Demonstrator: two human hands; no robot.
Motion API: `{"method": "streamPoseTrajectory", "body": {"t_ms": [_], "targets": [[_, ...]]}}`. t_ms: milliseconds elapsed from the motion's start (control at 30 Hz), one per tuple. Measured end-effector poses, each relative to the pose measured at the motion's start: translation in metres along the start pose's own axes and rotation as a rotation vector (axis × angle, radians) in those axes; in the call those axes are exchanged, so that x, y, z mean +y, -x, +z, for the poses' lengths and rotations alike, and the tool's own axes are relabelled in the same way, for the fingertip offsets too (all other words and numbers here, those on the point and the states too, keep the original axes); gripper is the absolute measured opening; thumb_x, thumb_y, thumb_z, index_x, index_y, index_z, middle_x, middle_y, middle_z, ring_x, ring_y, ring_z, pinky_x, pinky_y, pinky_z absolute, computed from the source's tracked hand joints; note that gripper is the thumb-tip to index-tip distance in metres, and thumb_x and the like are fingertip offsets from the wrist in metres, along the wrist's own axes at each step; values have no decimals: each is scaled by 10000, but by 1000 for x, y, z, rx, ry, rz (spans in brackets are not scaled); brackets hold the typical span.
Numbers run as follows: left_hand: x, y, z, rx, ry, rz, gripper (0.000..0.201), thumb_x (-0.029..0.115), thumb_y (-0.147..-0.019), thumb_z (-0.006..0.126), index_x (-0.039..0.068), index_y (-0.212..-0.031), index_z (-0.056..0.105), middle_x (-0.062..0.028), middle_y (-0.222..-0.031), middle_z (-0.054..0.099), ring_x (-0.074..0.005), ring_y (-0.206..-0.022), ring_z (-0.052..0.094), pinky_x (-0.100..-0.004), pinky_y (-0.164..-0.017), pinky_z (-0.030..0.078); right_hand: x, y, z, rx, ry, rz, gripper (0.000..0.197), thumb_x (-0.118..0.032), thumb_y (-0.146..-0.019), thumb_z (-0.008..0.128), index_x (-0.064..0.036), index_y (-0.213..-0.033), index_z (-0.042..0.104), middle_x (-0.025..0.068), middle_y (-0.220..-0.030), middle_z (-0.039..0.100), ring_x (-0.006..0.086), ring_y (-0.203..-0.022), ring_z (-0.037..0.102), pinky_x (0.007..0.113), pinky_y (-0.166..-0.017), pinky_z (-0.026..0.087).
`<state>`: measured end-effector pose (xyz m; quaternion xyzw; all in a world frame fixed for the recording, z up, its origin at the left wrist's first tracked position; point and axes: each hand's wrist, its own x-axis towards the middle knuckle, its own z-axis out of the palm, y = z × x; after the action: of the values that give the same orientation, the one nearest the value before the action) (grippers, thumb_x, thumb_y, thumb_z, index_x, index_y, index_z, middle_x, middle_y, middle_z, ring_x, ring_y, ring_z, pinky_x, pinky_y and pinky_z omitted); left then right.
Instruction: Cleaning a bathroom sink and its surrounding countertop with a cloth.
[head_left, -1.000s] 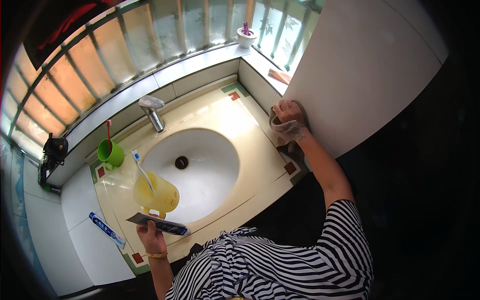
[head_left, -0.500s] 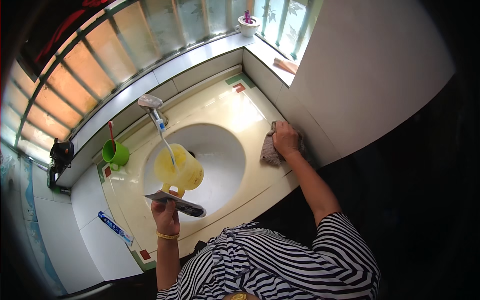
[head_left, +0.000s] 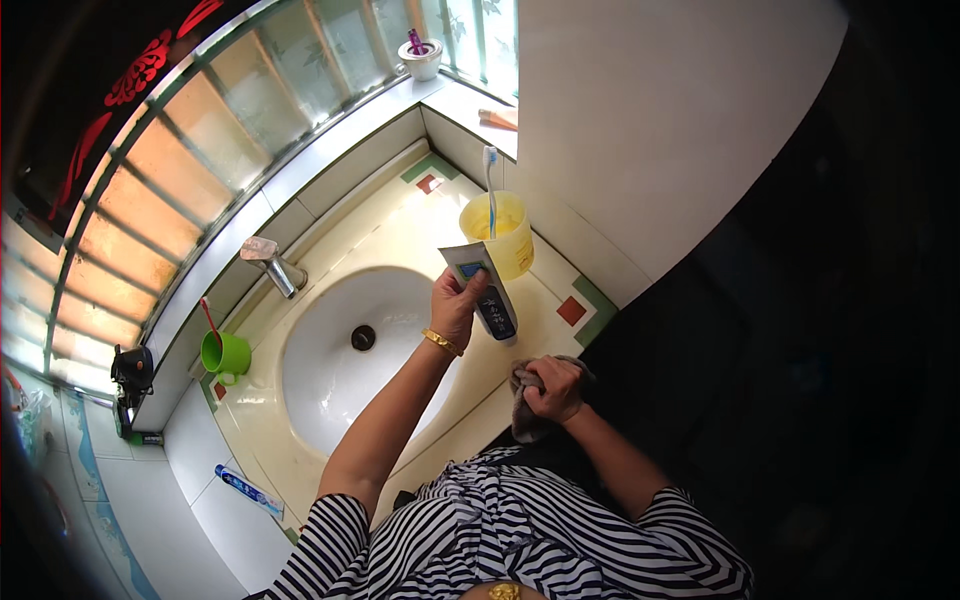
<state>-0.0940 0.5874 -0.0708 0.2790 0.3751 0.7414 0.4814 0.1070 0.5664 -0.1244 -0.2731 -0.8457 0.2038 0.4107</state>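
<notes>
My left hand (head_left: 455, 305) is closed on a flattened toothpaste tube (head_left: 493, 312), dark at one end and pale at the other. Just beyond the tube is a translucent yellow mug (head_left: 513, 250) over the right part of the counter. Its handle is hidden, so I cannot tell whether my fingers also hold it or whether it rests on the counter. A blue and white toothbrush (head_left: 491, 180) stands up out of the mug. At the counter's front right edge, my right hand (head_left: 555, 388) grips a bunched grey-brown cloth (head_left: 528, 412).
A white washbasin (head_left: 325, 350) is set in the cream counter (head_left: 265, 415), under a metal faucet (head_left: 275, 268). To the left are a green mug (head_left: 228, 355) with a red toothbrush and a blue toothpaste tube (head_left: 248, 490). A white cup (head_left: 420, 60) stands on the window ledge.
My left hand has carried the tube, yellow mug and toothbrush from above the basin to the right side. My right hand has drawn the cloth toward me to the counter's front edge.
</notes>
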Motion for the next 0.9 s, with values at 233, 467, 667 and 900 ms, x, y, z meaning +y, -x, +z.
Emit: {"method": "streamPoseTrajectory", "body": {"t_ms": [233,467,667,900], "targets": [[-38,-28,7,-108,-65,-100,212,158,-842,605,51,-1019,560,-43,-960,627,-122,-847,582,-290,-776,457,7,6,10,111,3,-51,183,-156,-579,532,-68,-739,546,89,-650,544,281,-564,557,370,-536,467],[-38,-25,10,-87,-59,-214,304,253,-833,619,45,-1044,551,-53,-985,617,-127,-891,565,-300,-805,441,9,6,10,117,32,-59,159,-163,-588,539,-72,-719,552,89,-636,543,277,-548,553,368,-524,462],[-32,-19,6,-70,-138,-246,338,285,-833,616,42,-1060,556,-39,-1016,604,-116,-943,543,-291,-843,412,6,4,9,103,27,-62,157,-166,-586,544,-75,-713,556,87,-626,546,275,-542,555,368,-514,455],[-40,-18,-9,-95,-253,-317,320,296,-812,645,70,-1023,564,2,-950,611,-74,-853,537,-240,-800,393,5,7,10,100,50,-53,172,-170,-580,540,-78,-724,557,84,-626,545,271,-546,557,371,-520,457]]}}
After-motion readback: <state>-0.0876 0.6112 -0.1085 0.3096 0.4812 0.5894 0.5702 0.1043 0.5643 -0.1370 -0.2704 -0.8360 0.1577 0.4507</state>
